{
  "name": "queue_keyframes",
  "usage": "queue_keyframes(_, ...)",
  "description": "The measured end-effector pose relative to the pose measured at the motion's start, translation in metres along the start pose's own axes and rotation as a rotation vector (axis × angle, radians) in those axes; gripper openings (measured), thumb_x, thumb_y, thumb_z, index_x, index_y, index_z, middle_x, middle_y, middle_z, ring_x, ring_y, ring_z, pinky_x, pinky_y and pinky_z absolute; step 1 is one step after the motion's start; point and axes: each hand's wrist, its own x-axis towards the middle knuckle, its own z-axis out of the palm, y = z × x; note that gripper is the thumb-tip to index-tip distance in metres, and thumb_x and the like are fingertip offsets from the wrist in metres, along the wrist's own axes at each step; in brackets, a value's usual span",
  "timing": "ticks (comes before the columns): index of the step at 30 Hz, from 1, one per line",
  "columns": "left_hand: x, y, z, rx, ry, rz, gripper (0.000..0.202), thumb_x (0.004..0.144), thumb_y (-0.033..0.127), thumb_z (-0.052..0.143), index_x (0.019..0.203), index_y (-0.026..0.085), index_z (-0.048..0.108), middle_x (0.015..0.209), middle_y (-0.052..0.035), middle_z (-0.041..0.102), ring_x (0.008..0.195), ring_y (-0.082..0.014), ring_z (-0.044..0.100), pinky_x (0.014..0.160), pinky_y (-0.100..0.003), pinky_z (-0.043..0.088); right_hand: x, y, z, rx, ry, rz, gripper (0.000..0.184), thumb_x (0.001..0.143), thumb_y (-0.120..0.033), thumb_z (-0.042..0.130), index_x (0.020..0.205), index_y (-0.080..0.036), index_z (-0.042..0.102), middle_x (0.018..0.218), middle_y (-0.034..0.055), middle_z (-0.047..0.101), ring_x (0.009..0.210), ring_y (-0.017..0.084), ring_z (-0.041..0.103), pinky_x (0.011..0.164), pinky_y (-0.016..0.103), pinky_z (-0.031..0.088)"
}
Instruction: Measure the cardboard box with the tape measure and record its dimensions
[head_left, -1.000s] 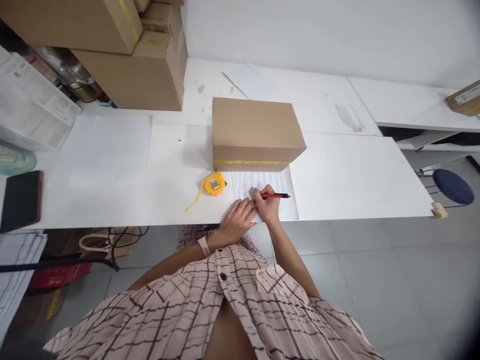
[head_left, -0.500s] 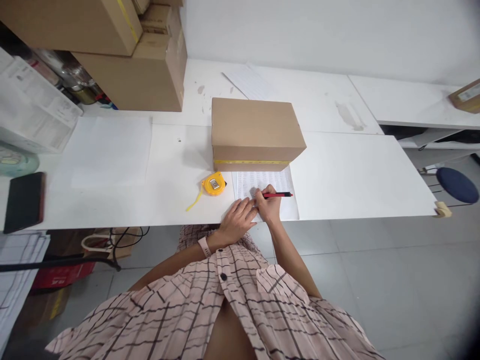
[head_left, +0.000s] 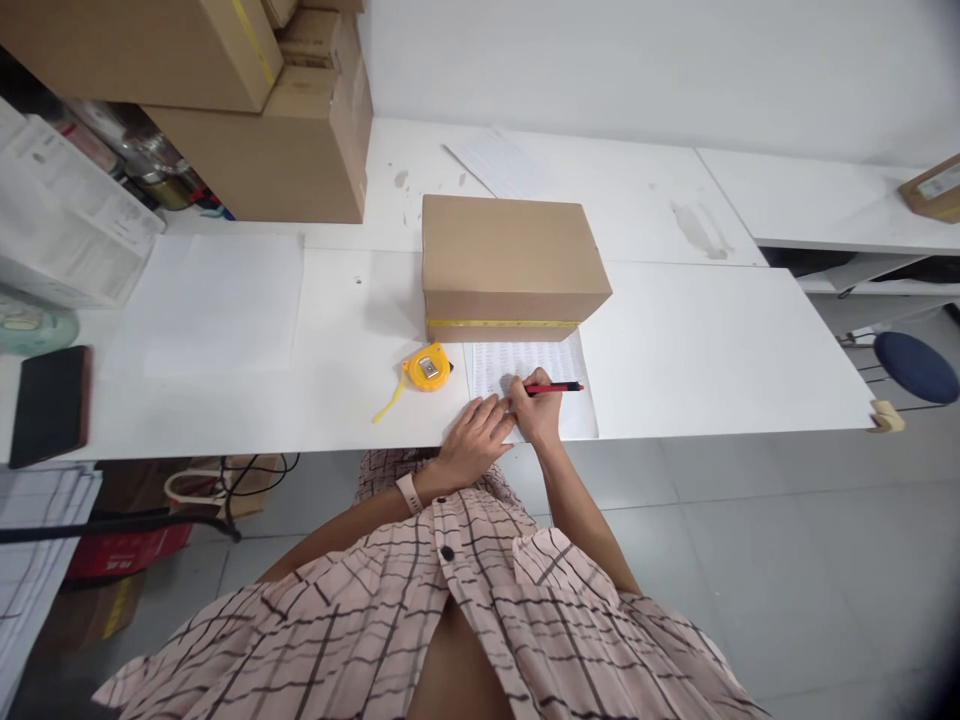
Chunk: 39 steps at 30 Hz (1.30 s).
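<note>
My right hand [head_left: 537, 405] grips a red and black pen [head_left: 559, 388] over a printed sheet of paper [head_left: 574, 410]; the pen's tip is hidden behind my fingers. Flat on the sheet's lower left part and the table edge rests my left hand [head_left: 475, 436], fingers stretched out. A closed cardboard box [head_left: 514, 250] stands just beyond my hands and covers the far end of the sheet. Along the lower part of its near side runs a yellow measuring strip [head_left: 502, 324]. To the left of the sheet lies a yellow tape measure [head_left: 428, 368] with a yellow wrist strap.
Large cardboard boxes [head_left: 277, 160] are stacked at the back left. Blank white paper [head_left: 225, 300] and a dark phone [head_left: 50, 405] lie on the white table [head_left: 720, 360]. More paper [head_left: 499, 163] lies behind the box. A blue stool [head_left: 916, 367] stands at the right.
The pen's rear end has tipped slightly upward and to the left in my right hand. My left hand, the box and the tape measure stay in place.
</note>
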Motion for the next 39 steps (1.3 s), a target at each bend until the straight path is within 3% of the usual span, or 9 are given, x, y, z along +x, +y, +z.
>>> queue_keyframes(13,-0.0005,0.0,0.0011,0.023,0.028,0.01,0.045,0.101,0.039,0.06,0.136,0.011,0.063,0.149,-0.0162,0.059,0.141,-0.0322,0.054,0.118,-0.049,0.044,0.0012,0.0016,-0.0003,-0.015,0.018,-0.035,0.036,0.084,-0.037,0.064,0.063,-0.025,0.037,0.057,-0.0079,0.039,0.056,0.011,0.038,0.059,0.028,0.033)
queue_keyframes(39,0.0007,0.0004,-0.0035,-0.022,-0.043,-0.017,0.045,0.101,0.037,0.059,0.138,0.013,0.061,0.152,-0.0154,0.057,0.143,-0.0317,0.052,0.12,-0.049,0.043,0.0013,0.0024,-0.0004,-0.026,0.012,-0.021,0.034,0.082,-0.035,0.063,0.063,-0.025,0.036,0.057,-0.0079,0.038,0.057,0.011,0.038,0.06,0.028,0.034)
